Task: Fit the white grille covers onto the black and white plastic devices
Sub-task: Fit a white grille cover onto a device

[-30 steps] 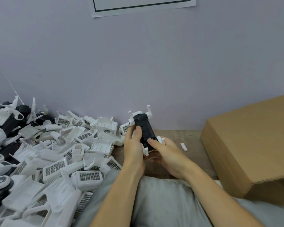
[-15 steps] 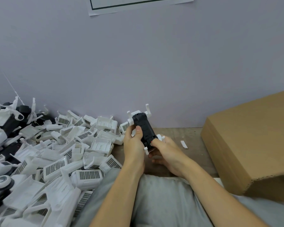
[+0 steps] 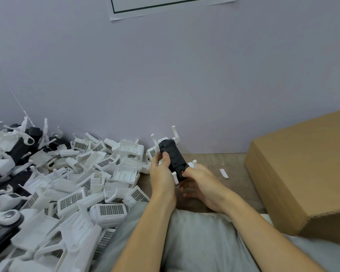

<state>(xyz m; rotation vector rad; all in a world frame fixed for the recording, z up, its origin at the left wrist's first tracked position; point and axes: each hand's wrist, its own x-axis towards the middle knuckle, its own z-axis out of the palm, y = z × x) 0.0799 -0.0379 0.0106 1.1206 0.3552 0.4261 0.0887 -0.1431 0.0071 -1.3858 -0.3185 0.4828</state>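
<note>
a: head view, far left first. a big pile of white grille covers lies on the table, and a few black and white devices sit at the pile's far left edge.

b: and next to the pile?

a: the person's left hand grips the side of one device, thumb on its black face. the right hand holds its near end, thumb tip by a small red spot. the device is held up off the table, tilted, white prongs at both ends.

b: is a cover on it yet?

a: it cannot be told. the underside is hidden.

b: what could go wrong?

a: the thin white prongs look easy to bend or snap if the hands squeeze too hard. if a cover goes on crooked, it may not click in. a loose hold could drop the device into the pile.

b: what else is around?

a: a small white scrap on the table, then a cardboard box on the right, well apart from the hands. a paper sheet hangs on the wall. nothing blocks the hands, but the covers are tangled, so pulling one out may drag others.
</note>
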